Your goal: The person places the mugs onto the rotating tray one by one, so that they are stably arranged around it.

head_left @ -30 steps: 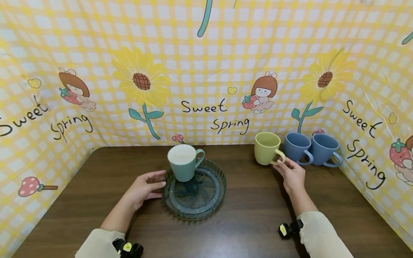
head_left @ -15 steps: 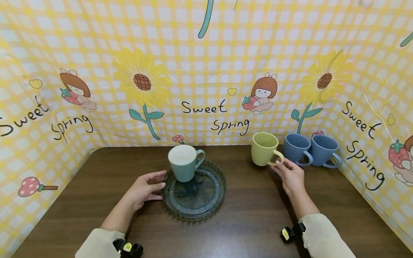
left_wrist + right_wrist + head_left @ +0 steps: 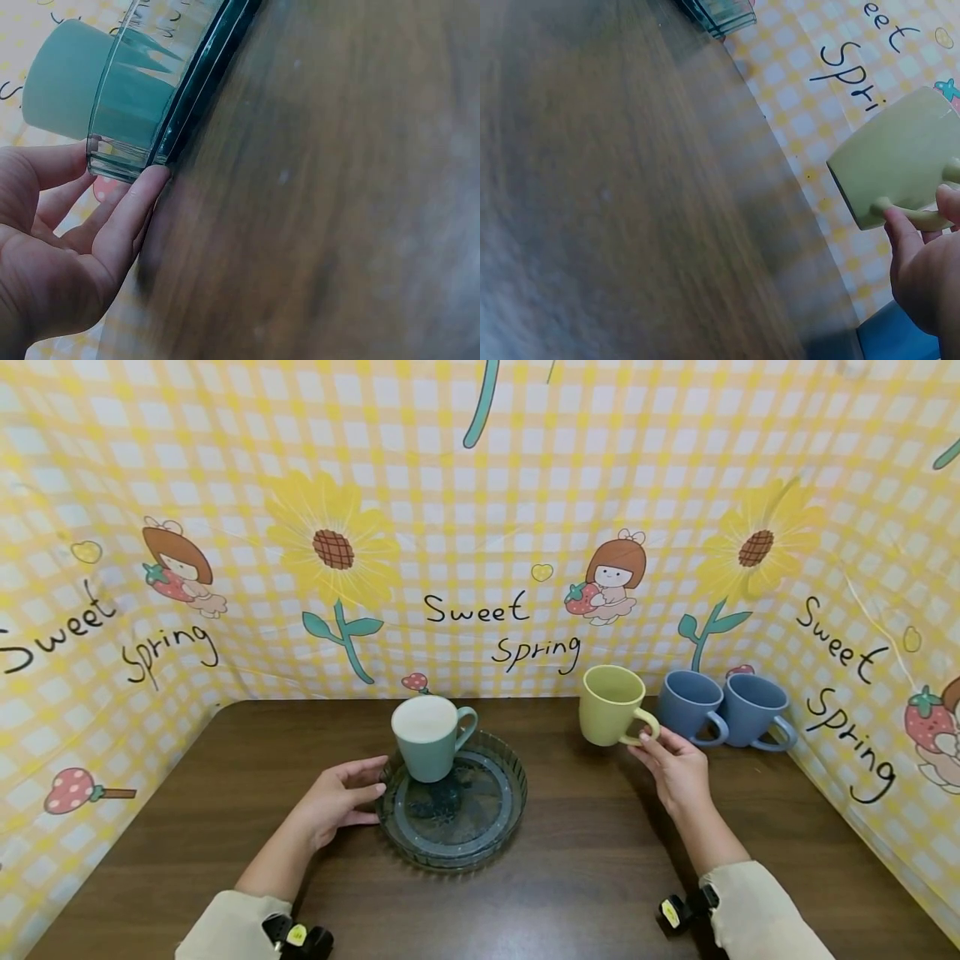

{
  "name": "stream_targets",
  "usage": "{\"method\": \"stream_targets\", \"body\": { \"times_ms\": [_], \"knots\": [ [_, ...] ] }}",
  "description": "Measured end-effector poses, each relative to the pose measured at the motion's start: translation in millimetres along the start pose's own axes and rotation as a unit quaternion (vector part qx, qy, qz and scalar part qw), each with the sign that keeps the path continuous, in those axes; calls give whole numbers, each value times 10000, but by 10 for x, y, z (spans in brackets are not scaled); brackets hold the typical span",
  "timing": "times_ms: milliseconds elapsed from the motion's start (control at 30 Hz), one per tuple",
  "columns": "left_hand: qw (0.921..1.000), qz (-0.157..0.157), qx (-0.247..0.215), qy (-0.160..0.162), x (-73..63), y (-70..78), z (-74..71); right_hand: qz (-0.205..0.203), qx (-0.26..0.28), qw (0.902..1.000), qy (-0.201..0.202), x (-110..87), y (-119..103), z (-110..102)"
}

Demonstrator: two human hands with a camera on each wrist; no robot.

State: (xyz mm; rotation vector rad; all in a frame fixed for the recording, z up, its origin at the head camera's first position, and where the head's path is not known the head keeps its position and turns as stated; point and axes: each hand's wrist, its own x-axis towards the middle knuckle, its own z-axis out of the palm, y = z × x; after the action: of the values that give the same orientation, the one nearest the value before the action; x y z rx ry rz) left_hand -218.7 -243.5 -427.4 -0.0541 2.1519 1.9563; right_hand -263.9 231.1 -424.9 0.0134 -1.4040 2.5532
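My right hand (image 3: 681,774) grips the handle of a yellow-green mug (image 3: 611,710) at the back right. In the right wrist view that mug (image 3: 907,154) appears raised off the table, its base apart from the wood. My left hand (image 3: 337,802) holds the left edge of a round, dark-tinted glass tray (image 3: 517,777) with a ribbed wall. In the left wrist view its fingers (image 3: 135,199) lie at the tray's rim and base. A teal mug (image 3: 426,747), handle to the right, stands upright in the tray's back left part.
Two blue mugs (image 3: 692,703) (image 3: 756,706) stand side by side at the back right, handles rightward. The brown wooden table (image 3: 480,914) meets a yellow checked cloth backdrop (image 3: 465,527) at the back and both sides. A black wrist camera (image 3: 678,912) sits at each sleeve.
The yellow-green mug has moved left with my right hand, away from the blue mugs. My left hand, the tray and the teal mug have stayed in place.
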Motion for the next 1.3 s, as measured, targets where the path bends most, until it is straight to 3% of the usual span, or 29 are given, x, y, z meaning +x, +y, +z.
{"method": "stream_targets", "body": {
  "times_ms": [367,1300],
  "knots": [
    [10000,28,-55,38,-11,-15,1,62,215,9994,-248,-47,-2,60],
    [9996,108,-206,166,-75,-25,57,36,19,9969,-784,-155,16,192]
  ]
}}
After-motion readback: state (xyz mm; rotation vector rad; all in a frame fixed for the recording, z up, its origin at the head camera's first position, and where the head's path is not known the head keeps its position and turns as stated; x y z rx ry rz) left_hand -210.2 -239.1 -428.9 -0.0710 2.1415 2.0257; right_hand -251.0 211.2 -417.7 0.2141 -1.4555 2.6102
